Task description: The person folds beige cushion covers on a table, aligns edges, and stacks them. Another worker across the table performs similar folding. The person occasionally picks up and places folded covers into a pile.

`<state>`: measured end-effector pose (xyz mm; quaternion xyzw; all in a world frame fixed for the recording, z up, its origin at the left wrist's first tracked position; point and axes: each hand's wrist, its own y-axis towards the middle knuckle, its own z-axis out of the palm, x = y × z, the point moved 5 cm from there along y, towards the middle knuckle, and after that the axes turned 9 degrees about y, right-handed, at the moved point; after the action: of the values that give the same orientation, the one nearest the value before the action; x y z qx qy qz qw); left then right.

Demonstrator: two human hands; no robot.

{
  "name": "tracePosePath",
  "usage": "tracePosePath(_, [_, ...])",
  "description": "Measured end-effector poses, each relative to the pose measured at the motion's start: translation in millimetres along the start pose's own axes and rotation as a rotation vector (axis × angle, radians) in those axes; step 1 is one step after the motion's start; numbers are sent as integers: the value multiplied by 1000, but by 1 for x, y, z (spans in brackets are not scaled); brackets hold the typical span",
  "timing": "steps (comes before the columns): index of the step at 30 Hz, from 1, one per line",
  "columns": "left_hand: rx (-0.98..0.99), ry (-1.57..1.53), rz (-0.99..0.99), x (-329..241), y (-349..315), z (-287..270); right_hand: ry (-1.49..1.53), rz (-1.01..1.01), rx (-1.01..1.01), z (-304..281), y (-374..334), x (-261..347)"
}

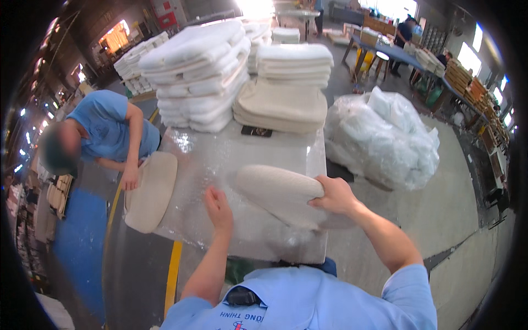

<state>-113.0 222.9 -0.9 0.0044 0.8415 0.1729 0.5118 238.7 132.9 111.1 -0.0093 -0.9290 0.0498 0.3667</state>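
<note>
My right hand [336, 195] grips the right end of a beige cushion [280, 190], thumb on the near side. That cushion is tilted above the plastic-covered table [206, 159], its left end reaching toward the middle. Left of it, apart from the cushion, my left hand [219, 208] hovers over the table with its fingers curled in and nothing visible in them. At the left table edge a co-worker's hand [130, 177] rests on another beige cushion [151, 195].
Tall stacks of white cushions [192, 71] stand at the table's back, beside a pile of beige cushions [283, 107]. A dark flat phone-like object [256, 131] lies before them. A big bundle of clear plastic [382, 140] sits on the floor at right. The co-worker [104, 124] stands left.
</note>
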Motion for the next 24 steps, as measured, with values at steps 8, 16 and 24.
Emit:
tracePosePath(8, [802,-490,-785,-75,-41,175,833,231,-509,-8,-59,-28])
tracePosePath(16, [1295,-356,-700,-78,-88,221,1267,436,-812,77,-123,-92])
tracePosePath(24, [1716,-57,-597,-69,-136,213,1777,622,-868,163,-125,-146])
